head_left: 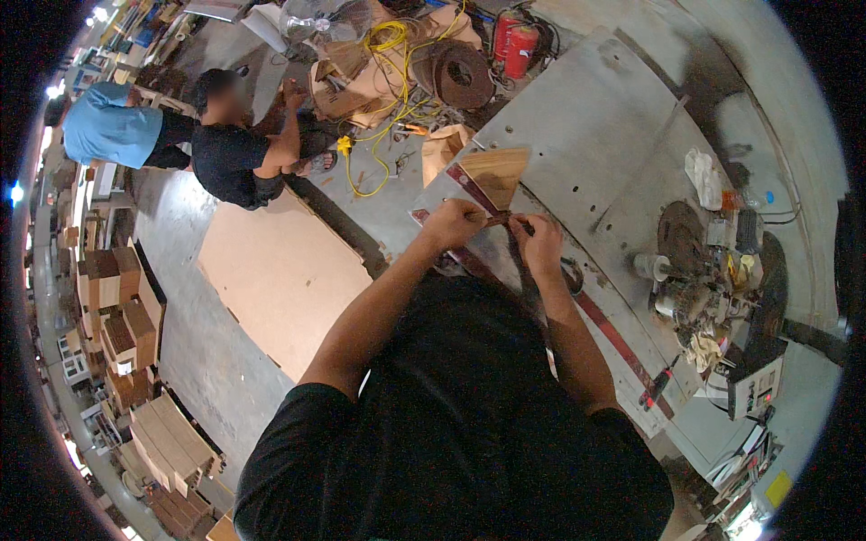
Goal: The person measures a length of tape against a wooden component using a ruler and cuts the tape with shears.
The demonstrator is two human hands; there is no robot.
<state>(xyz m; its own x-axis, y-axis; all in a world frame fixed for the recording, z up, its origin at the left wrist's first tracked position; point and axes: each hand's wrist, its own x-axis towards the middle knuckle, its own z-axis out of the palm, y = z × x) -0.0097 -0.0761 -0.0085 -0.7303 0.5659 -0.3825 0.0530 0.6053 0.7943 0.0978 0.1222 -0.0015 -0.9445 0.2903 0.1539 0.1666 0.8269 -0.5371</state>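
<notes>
My left hand [456, 223] and my right hand [537, 243] are close together over the near edge of the grey metal worktable [586, 126]. Each one pinches a dark brown, narrow strip [497, 219] that spans the short gap between the fingertips. What the strip is made of is too small to make out. Just beyond the fingers lies a light wooden piece [501, 171] with visible grain. A dark red bar [469, 187] runs along its left side.
Another red bar [604, 329] follows the table's near edge, with a red-and-black tool [658, 388] at its end. Machine parts [713, 279] clutter the right side. A red cylinder [515, 47] and yellow cable [374, 149] lie beyond. Two people are at left, near a flat brown board [280, 270].
</notes>
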